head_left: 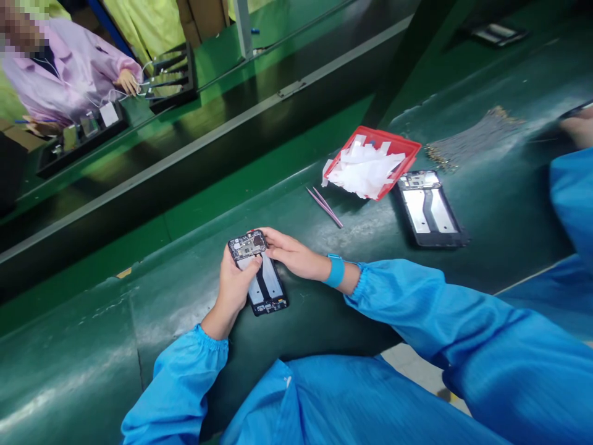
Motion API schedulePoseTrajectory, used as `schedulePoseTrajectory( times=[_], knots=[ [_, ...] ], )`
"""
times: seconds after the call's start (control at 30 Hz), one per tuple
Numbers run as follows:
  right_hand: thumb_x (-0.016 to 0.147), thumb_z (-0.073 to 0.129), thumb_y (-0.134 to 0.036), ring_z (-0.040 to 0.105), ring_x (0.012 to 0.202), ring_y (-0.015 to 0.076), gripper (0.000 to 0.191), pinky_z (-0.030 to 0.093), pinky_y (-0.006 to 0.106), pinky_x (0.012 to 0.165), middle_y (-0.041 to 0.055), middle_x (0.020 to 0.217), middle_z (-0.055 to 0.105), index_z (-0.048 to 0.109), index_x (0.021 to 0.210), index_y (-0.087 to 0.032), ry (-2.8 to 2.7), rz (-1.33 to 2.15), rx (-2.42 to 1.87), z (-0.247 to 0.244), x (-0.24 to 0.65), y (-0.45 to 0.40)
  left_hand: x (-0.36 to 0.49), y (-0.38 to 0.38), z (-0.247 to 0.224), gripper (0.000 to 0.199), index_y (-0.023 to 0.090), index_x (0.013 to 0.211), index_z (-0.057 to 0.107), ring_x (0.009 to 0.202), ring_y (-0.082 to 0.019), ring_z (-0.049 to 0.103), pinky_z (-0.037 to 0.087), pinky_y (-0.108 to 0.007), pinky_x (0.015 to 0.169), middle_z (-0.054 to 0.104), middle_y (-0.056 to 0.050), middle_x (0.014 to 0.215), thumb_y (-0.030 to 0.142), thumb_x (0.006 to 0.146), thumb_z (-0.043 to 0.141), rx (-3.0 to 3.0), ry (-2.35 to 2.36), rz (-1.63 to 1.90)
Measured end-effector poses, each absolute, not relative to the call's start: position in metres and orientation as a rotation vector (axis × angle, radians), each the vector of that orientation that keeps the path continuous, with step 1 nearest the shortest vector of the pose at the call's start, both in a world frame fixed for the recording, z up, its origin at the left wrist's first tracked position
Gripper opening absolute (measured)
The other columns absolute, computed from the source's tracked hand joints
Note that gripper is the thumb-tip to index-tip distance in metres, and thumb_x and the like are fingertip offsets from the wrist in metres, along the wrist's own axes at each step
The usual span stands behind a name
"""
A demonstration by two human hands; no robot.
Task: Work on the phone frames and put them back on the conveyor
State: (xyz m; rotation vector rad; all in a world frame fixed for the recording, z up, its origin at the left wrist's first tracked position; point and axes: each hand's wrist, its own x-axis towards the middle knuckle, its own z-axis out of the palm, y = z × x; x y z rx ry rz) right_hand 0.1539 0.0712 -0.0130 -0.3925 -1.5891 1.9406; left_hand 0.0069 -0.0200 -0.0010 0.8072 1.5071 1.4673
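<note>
An opened smartphone [265, 282], its circuit board and inner frame bare, is held between my two hands just over the green bench. My left hand [235, 278] grips its left edge, the thumb lying across the front below the circuit board. At the upper right edge, my right hand [296, 255] has its fingers around the phone's corner; a blue band circles that wrist. A pair of pinkish tweezers [326, 209] lies on the bench beyond my right hand.
A red tray [409, 152] heaped with white paper strips [368, 167] stands beyond the tweezers. Right of it lie another opened phone [430, 213] and a bundle of thin grey cables [477, 136]. A co-worker's blue sleeve [572, 198] reaches in at right. Across the line, a person in pink [74, 68] sits by black trays [83, 137].
</note>
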Motion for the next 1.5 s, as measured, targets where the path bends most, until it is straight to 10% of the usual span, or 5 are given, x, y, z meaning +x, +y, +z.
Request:
schedulePoseTrajectory(
  times=[0.7, 1.0, 1.3, 1.5],
  knots=[
    [0.100, 0.051, -0.026, 0.056, 0.134, 0.0238, 0.052, 0.041, 0.048, 0.120, 0.0089, 0.143, 0.061, 0.041, 0.151, -0.023, -1.787, 1.817, -0.449, -0.022, 0.155, 0.076, 0.006, -0.017, 0.008, 0.054, 0.022, 0.109, 0.062, 0.086, -0.015, 0.067, 0.053, -0.027, 0.082, 0.073, 0.001, 0.099, 0.017, 0.059, 0.082, 0.698, 1.497, 1.421],
    [0.083, 0.068, -0.020, 0.069, 0.101, 0.0228, 0.077, 0.056, 0.040, 0.094, 0.0082, 0.114, 0.072, 0.036, 0.152, -0.018, -1.867, 1.727, -0.678, -0.014, 0.156, 0.059, -0.005, -0.011, 0.011, 0.051, 0.026, 0.114, 0.064, 0.113, -0.025, 0.068, 0.053, -0.042, 0.103, 0.073, -0.004, 0.121, 0.016, 0.065, 0.068, 0.521, 1.254, 1.567],
    [0.086, 0.063, -0.031, 0.062, 0.085, 0.0188, 0.023, 0.050, 0.030, 0.078, 0.0012, 0.092, 0.068, 0.064, 0.104, -0.017, -1.780, 1.654, -0.713, -0.007, 0.152, 0.061, 0.002, -0.023, -0.001, 0.058, 0.029, 0.130, 0.061, 0.127, -0.026, 0.061, 0.044, -0.041, 0.115, 0.067, -0.004, 0.136, 0.026, 0.076, 0.080, 0.685, 1.251, 1.523],
    [0.087, 0.062, -0.039, 0.059, 0.078, 0.0178, 0.022, 0.048, 0.027, 0.070, 0.0004, 0.082, 0.066, 0.066, 0.086, -0.017, -1.660, 1.727, -0.756, -0.007, 0.152, 0.059, 0.001, -0.025, -0.006, 0.061, 0.028, 0.135, 0.055, 0.131, -0.025, 0.058, 0.041, -0.039, 0.118, 0.064, -0.004, 0.138, 0.038, 0.080, 0.081, 0.861, 1.367, 1.472]
  ],
)
